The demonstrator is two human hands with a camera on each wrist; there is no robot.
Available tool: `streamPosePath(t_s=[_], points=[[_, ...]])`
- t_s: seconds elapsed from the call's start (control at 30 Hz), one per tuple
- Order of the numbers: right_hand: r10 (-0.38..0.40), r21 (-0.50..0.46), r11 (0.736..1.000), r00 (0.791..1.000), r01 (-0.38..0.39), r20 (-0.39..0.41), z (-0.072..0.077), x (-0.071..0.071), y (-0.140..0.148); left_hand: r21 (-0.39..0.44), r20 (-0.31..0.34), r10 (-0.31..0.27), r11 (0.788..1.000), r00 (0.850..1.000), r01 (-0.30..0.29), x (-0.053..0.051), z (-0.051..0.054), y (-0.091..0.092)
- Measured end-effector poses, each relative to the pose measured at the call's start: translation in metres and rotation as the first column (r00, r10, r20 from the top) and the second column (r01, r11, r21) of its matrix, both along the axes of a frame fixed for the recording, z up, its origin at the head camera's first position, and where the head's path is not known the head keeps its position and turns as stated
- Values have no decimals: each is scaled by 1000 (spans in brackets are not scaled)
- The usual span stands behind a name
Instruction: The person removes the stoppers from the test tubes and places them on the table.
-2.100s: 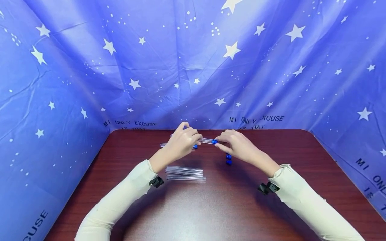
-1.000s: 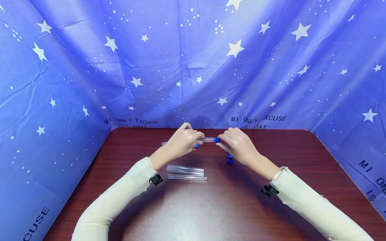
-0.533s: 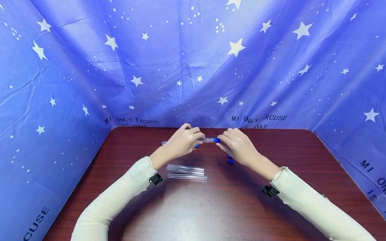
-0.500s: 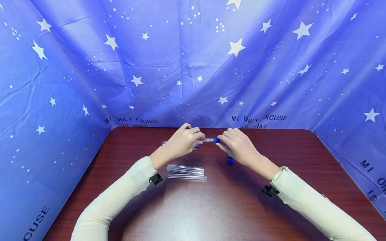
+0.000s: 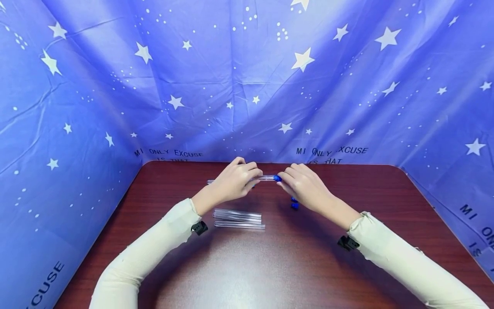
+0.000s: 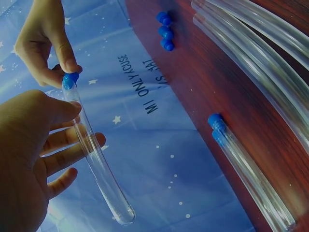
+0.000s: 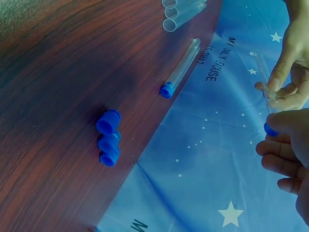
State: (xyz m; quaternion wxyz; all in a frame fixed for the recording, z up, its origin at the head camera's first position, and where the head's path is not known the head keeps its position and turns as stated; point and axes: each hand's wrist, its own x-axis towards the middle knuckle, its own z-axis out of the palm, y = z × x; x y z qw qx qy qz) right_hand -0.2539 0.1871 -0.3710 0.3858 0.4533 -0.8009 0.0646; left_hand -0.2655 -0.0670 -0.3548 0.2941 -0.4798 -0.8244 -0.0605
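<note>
Fingers [image 6: 67, 155] of the left hand [image 5: 234, 179] pinch a clear tube [image 6: 107, 181] above the table [image 5: 308, 266], seemingly to steady it, while the right hand [image 5: 302, 184] grasps its blue cap [image 6: 70, 79]; three loose caps [image 7: 108, 140] lie nearby, probably for easy reach.

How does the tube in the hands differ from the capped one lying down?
Support: the held tube is up off the table; the lying tube rests on it.
Contact: the left hand holds the held tube and the right hand pinches its blue cap; neither hand touches the lying tube.
Shared: both are clear, blue-capped at one end.
</note>
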Motion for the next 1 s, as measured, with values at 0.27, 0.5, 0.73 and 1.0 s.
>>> streamPosePath(t_s=[0.27, 0.5, 0.73, 1.0], points=[[7, -2, 1000, 1000, -7, -20, 2, 1, 0, -14, 12, 4, 1000, 1000, -4, 0, 0, 1], [2, 9, 1000, 1000, -2, 4, 4, 2, 1, -40, 18, 13, 999, 1000, -13, 0, -1, 2], [-23, 40, 999, 1000, 23, 3, 3, 0, 0, -49, 9, 25, 998, 1000, -24, -1, -3, 3], [-46, 79, 996, 998, 43, 41, 0, 1, 3, -85, 25, 59, 995, 998, -57, -3, -5, 2]])
